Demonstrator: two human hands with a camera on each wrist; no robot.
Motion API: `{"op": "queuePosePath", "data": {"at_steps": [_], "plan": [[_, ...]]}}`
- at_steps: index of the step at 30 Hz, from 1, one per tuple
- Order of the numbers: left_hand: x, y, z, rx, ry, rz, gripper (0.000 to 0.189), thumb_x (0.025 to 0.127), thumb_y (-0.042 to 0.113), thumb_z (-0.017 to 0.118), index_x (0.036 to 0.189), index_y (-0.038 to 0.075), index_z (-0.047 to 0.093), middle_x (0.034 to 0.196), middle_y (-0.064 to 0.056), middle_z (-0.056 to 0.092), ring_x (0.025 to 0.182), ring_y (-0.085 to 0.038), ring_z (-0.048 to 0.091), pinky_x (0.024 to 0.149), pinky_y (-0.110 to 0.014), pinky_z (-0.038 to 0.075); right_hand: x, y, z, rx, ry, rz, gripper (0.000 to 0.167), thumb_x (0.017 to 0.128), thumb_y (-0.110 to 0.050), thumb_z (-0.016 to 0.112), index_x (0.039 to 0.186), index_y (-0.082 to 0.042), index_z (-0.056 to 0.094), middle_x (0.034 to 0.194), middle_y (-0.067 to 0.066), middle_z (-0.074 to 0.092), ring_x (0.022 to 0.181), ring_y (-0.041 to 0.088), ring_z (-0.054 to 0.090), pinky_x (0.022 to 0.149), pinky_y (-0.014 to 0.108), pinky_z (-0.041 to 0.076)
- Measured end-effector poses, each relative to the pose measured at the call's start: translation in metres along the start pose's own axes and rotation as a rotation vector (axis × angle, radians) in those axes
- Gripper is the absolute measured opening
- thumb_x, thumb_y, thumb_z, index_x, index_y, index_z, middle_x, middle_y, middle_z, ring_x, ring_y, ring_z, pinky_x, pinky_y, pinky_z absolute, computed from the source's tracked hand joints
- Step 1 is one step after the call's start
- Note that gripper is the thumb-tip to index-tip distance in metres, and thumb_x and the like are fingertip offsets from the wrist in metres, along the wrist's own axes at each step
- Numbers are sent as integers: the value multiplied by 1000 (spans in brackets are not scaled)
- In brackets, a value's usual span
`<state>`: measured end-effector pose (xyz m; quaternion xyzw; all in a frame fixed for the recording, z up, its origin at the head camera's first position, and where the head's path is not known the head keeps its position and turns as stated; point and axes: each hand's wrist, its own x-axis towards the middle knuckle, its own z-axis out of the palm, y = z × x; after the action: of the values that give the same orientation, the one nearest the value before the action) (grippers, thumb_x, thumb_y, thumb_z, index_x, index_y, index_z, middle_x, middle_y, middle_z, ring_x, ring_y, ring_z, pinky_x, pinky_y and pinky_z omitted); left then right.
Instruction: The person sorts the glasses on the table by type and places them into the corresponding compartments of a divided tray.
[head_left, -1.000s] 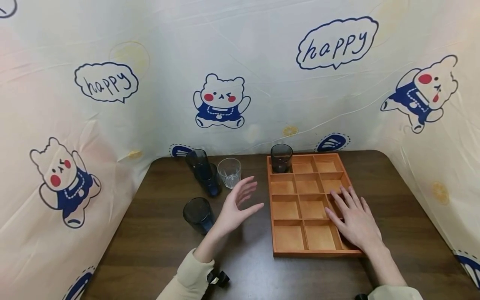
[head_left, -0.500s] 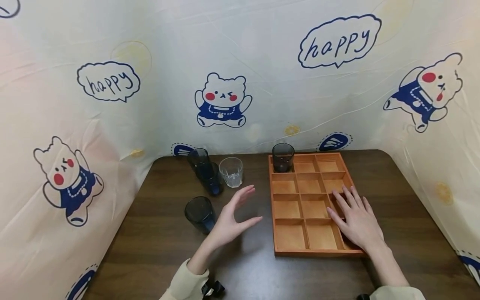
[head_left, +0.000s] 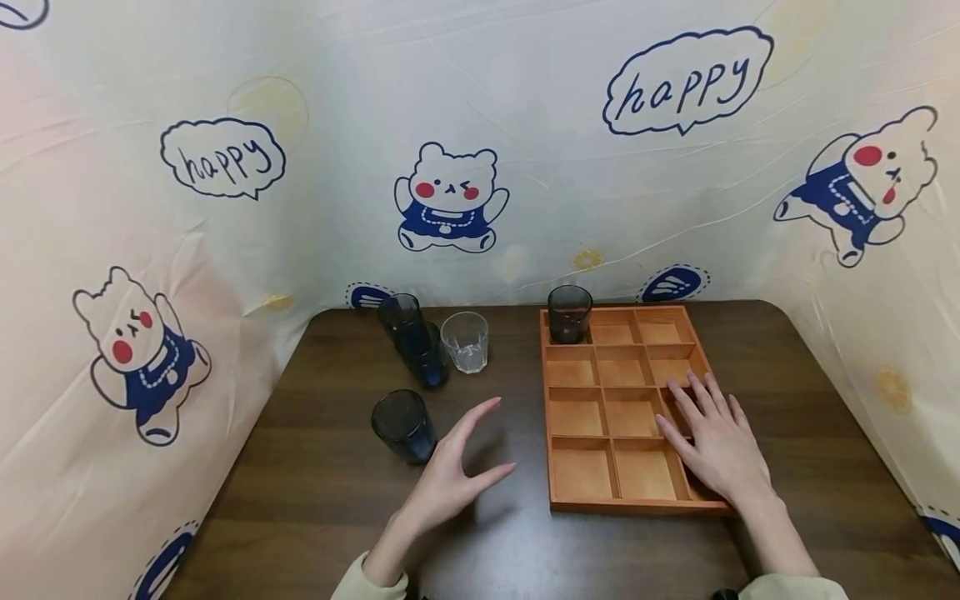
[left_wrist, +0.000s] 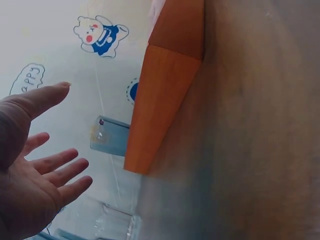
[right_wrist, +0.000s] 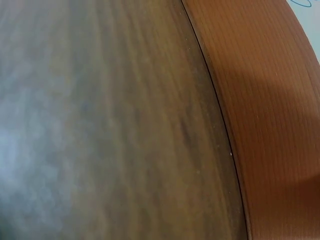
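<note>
My left hand [head_left: 450, 475] hovers over the table left of the wooden tray, thumb and fingers spread with nothing between them. Just beyond its wrist side stands a dark blue glass [head_left: 402, 423]. In the left wrist view, the same hand [left_wrist: 37, 175] shows its palm and extended fingers. My right hand [head_left: 716, 442] rests with fingers spread on the right side of the divided wooden tray [head_left: 626, 506], covering some compartments. A dark grey glass [head_left: 569, 317] stands in the tray's back left compartment. In the right wrist view only the tray wall [right_wrist: 270, 120] and tabletop show, no hand.
Farther back on the left, dark blue glasses [head_left: 411, 335] overlap in view, with a clear glass [head_left: 467, 346] beside them. The dark wood table [head_left: 300, 467] meets a printed curtain [head_left: 322, 208] at the back and sides.
My left hand has drawn back toward me and slightly left, away from the clear glass, its fingers staying spread. My right hand keeps its place on the tray.
</note>
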<state>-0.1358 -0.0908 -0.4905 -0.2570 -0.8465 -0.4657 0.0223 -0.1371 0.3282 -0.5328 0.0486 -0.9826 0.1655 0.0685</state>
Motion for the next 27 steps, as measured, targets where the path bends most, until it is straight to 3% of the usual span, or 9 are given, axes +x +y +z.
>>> {"op": "queuePosePath", "data": {"at_steps": [4,8,11,14,18,22,27], "plan": [[-10,-5,0,44,45,27,92,90,17,93,167,28,43,168,3,53,157,-22,52,127,-42,45,0,-1,1,0,-5,1,76,110,-56,57,168,-9,42,176,29,33,168,51,20,126,79,22],[-14,-7,0,189,134,174,93,85,11,96,164,19,48,166,-6,56,153,-29,55,128,-22,39,0,-1,0,1,-4,-3,76,110,-55,57,168,-9,42,176,29,33,168,51,20,126,80,22],[-15,-6,-2,320,199,300,92,81,10,98,161,12,52,166,-15,54,153,-36,53,133,-19,28,0,-1,0,3,-9,-3,76,110,-55,57,168,-9,42,176,29,33,168,51,19,126,80,22],[-15,-5,-6,395,257,373,93,77,10,100,159,9,56,167,-19,52,155,-41,49,138,-27,20,1,-1,0,-1,-17,0,76,110,-55,57,169,-10,41,176,30,33,168,51,19,127,79,21],[-17,-9,-11,472,347,397,91,74,14,100,155,8,60,168,-24,48,159,-46,42,140,-50,22,2,0,0,-3,-24,3,76,111,-56,55,170,-10,39,175,31,33,168,52,18,127,79,20],[-20,-17,-18,512,457,362,85,83,28,96,156,7,59,171,-29,41,164,-49,32,132,-73,25,2,0,1,-5,-27,4,76,111,-56,55,170,-10,39,175,31,33,168,52,18,127,79,20],[-21,-25,-30,464,566,288,88,97,53,81,162,3,50,175,-30,33,166,-50,26,125,-84,22,1,0,1,-1,-26,5,77,111,-56,55,170,-10,38,176,31,32,168,52,17,127,79,20]]}}
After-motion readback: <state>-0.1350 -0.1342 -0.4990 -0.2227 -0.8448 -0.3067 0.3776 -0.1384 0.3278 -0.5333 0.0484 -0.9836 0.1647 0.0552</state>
